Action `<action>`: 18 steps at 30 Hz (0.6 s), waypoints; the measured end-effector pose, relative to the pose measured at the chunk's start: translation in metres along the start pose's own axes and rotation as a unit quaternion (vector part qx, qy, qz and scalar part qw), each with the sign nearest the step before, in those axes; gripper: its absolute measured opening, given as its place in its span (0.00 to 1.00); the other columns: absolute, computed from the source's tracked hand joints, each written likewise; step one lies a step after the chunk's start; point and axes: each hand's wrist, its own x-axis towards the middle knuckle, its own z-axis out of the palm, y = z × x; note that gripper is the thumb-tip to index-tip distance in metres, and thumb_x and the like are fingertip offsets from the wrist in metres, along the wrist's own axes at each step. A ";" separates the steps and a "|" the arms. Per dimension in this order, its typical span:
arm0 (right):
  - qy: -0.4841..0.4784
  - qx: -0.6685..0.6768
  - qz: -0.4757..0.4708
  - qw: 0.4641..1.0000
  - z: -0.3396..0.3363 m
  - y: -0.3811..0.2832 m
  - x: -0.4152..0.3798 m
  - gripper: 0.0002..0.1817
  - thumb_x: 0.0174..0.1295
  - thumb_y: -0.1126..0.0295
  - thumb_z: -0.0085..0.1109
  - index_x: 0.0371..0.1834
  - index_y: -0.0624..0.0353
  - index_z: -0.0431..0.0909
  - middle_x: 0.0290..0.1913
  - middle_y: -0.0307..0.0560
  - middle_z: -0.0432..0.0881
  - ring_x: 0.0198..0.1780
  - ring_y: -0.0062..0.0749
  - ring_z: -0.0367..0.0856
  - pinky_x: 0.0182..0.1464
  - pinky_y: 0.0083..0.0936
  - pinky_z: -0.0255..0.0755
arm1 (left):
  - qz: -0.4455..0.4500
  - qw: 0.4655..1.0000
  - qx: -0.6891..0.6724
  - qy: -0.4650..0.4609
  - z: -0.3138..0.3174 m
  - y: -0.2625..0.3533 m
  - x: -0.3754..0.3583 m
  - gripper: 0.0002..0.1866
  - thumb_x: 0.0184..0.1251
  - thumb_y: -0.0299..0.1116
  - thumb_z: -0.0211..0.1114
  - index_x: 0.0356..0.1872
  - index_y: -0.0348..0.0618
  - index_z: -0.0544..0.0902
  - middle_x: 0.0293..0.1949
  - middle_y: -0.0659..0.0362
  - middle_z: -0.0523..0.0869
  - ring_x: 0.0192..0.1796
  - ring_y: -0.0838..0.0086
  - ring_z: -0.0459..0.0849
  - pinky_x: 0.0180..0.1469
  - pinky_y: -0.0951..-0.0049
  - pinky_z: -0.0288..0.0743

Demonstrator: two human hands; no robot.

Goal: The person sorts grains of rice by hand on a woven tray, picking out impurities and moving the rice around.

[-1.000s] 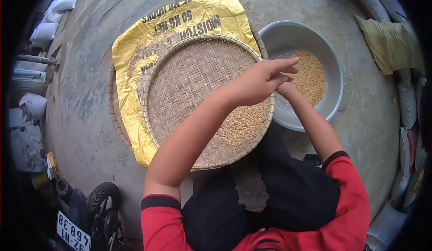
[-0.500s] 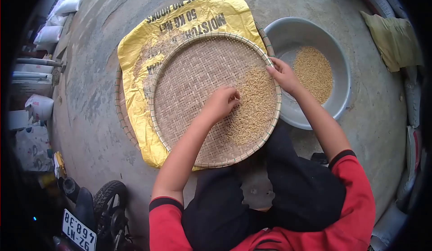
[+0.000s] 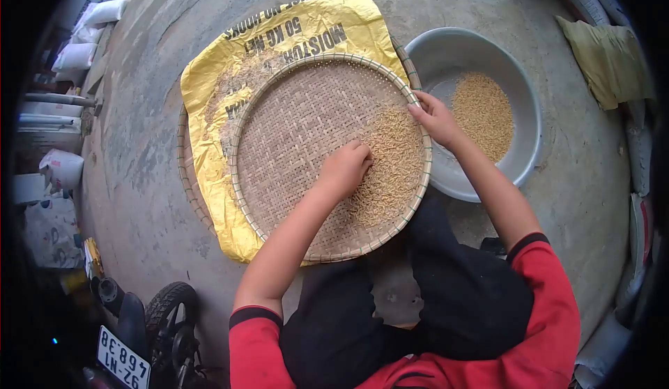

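Note:
A round woven tray (image 3: 300, 124) lies over a yellow sack (image 3: 209, 96), with unhusked grain (image 3: 394, 162) spread across its right side. My left hand (image 3: 345, 169) is over the left edge of the grain, fingers curled together and pointing down; whatever is between the fingertips is hidden. My right hand (image 3: 433, 119) grips the tray's right rim, thumb on the upper side and the other fingers partly out of sight. Just right of it stands a grey metal basin (image 3: 526, 103) holding a heap of grain (image 3: 483, 117).
A second woven tray (image 3: 187, 162) shows from under the sack. Lower left is a parked motorbike (image 3: 171, 312) with a number plate. White sacks (image 3: 73, 56) and a bucket (image 3: 63, 169) line the left side; more sacks (image 3: 606, 61) lie along the right.
My left hand has moved slightly down, its fingers still curled at the grain. My right hand stays on the rim, and the tray has shifted very slightly.

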 end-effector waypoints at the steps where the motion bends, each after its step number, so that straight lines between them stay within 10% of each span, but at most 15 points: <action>1: -0.004 -0.005 -0.001 1.000 0.000 0.000 0.000 0.29 0.64 0.64 0.55 0.63 0.70 0.62 0.52 0.49 0.77 0.51 0.26 0.75 0.53 0.23 0.69 | 0.001 1.000 0.001 -0.001 0.001 0.000 0.000 0.06 0.61 0.34 0.61 0.35 0.45 0.77 0.38 0.56 0.78 0.43 0.58 0.79 0.43 0.60 0.75; 12: -0.007 0.022 -0.008 1.000 0.001 -0.003 0.000 0.27 0.64 0.65 0.55 0.63 0.68 0.62 0.49 0.45 0.77 0.48 0.23 0.75 0.51 0.21 0.69 | -0.001 1.000 0.016 -0.018 -0.011 0.013 0.009 0.05 0.63 0.31 0.58 0.36 0.42 0.75 0.38 0.55 0.79 0.40 0.62 0.80 0.42 0.63 0.74; 16: -0.065 -0.045 0.002 0.997 -0.016 0.044 0.014 0.27 0.63 0.67 0.55 0.63 0.67 0.63 0.51 0.52 0.77 0.52 0.30 0.76 0.53 0.24 0.69 | 0.148 0.862 -0.483 -0.048 -0.074 0.104 0.034 0.17 0.68 0.28 0.54 0.57 0.42 0.74 0.45 0.56 0.83 0.43 0.71 0.82 0.42 0.71 0.74; 18: -0.027 -0.115 -0.014 0.993 -0.003 0.007 0.000 0.27 0.62 0.68 0.55 0.63 0.66 0.63 0.51 0.53 0.77 0.51 0.31 0.77 0.53 0.24 0.69 | 0.190 0.877 -0.440 -0.022 -0.089 0.127 0.043 0.19 0.67 0.28 0.55 0.59 0.43 0.73 0.45 0.55 0.83 0.44 0.71 0.82 0.44 0.72 0.74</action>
